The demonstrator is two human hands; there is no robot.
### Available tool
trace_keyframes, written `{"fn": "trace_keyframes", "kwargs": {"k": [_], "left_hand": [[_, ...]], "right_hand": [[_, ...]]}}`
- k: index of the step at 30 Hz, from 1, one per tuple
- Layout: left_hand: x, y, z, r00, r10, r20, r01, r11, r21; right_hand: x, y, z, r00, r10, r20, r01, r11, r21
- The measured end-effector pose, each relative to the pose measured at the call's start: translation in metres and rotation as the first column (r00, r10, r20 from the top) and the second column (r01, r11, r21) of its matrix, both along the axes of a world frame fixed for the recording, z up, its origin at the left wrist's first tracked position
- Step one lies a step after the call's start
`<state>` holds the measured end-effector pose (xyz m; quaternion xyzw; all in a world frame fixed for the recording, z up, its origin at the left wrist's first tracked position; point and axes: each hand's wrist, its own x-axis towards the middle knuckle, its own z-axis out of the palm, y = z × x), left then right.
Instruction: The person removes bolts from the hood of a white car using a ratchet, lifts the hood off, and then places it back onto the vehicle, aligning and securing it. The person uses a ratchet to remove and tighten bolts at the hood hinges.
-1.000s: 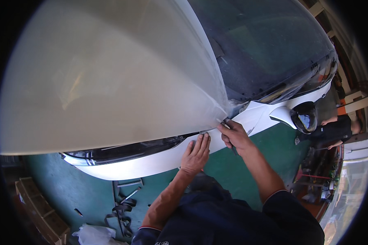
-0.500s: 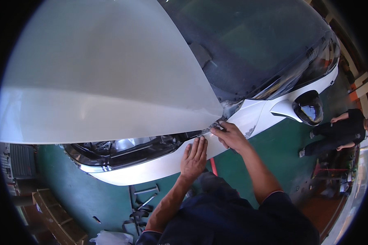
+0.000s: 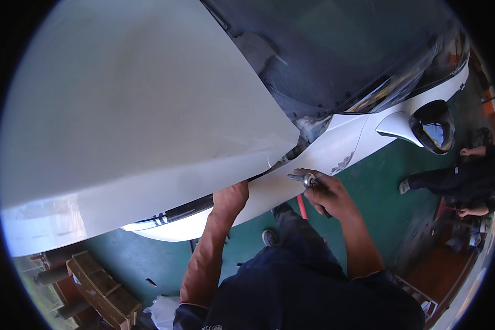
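Note:
In front of me is a white car with its bonnet (image 3: 148, 121) standing over the front wing (image 3: 313, 157). My left hand (image 3: 231, 199) reaches beneath the bonnet's side edge, above the dark strip along the wing. Its fingers are hidden there, so I cannot tell whether they grip anything. In my right hand (image 3: 329, 197) is a ratchet wrench (image 3: 310, 180), its metal head and short socket end pointing left. The wrench is held over the wing, and its handle is mostly covered by my fingers.
A dark windscreen (image 3: 335, 60) and a wing mirror (image 3: 433, 127) lie to the right. Another person (image 3: 443, 181) in dark clothes stands at the far right. Wooden crates (image 3: 102, 289) and a white plastic bag (image 3: 164, 311) rest on the green floor at lower left.
My left hand went from flat on the wing to under the bonnet edge. My right hand drew back from the gap, now showing the ratchet wrench. The bonnet covers more of the view.

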<state>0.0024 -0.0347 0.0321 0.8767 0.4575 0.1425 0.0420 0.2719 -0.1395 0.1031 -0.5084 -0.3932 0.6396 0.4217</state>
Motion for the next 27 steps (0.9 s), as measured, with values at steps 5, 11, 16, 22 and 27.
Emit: {"fn": "trace_keyframes", "kwargs": {"k": [5, 11, 16, 22, 27], "left_hand": [[-0.01, 0.012, -0.011, 0.984, -0.026, 0.178, 0.059, 0.982, -0.181], [-0.004, 0.004, -0.022, 0.997, 0.008, 0.077, -0.005, 0.999, -0.044], [-0.007, 0.005, -0.018, 0.995, 0.021, 0.102, -0.002, 0.984, -0.178], [-0.006, 0.012, -0.014, 0.977, -0.066, 0.202, 0.077, 0.996, -0.044], [-0.021, 0.004, 0.0, 0.922, 0.051, 0.383, 0.064, 0.957, -0.282]], "right_hand": [[0.004, -0.003, -0.008, 0.999, -0.006, -0.033, 0.008, 0.999, 0.035], [0.003, -0.001, -0.013, 0.999, 0.004, -0.036, -0.003, 1.0, 0.011], [-0.001, 0.006, -0.013, 0.998, 0.009, -0.069, -0.007, 0.999, 0.035], [-0.005, 0.001, -0.021, 0.992, -0.014, -0.129, 0.014, 1.0, -0.001], [-0.005, -0.01, -0.029, 0.988, 0.012, -0.154, -0.008, 1.0, 0.025]]}}
